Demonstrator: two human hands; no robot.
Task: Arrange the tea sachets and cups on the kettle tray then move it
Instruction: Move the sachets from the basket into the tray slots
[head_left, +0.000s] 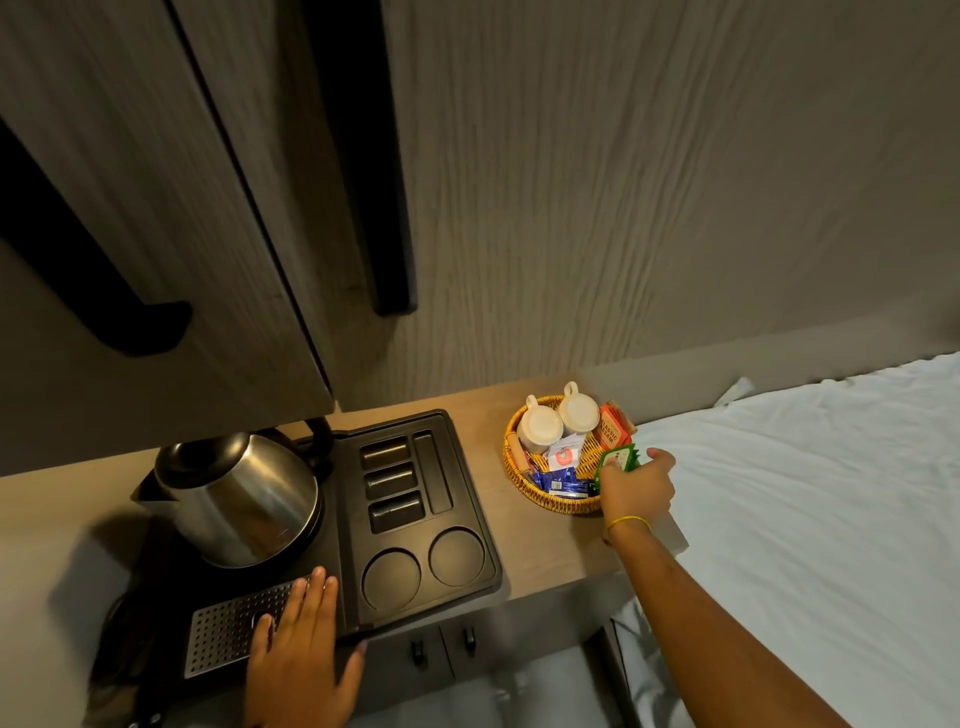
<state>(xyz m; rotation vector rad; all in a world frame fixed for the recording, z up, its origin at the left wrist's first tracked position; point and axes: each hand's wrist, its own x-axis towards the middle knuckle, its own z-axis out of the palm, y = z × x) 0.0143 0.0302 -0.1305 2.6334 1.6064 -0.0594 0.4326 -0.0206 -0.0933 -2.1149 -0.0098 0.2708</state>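
Note:
A black kettle tray (467, 499) lies on the wooden counter, with a steel kettle (239, 493) on its left half. Its sachet slots (392, 480) and two round cup recesses (423, 566) hold nothing. To the right stands a wicker basket (550, 501) with two white cups (558, 423) upside down and several sachets (563, 462). My right hand (636, 488) is at the basket's right rim, fingers closed on a green sachet (618, 461). My left hand (298, 644) rests flat on the tray's front edge by the perforated drip grille (228, 629).
A cabinet door with a long black handle (358, 156) hangs above the kettle. A bed with a white sheet (810, 519) borders the counter on the right. Small drawers with black knobs (441, 644) sit below the counter's front edge.

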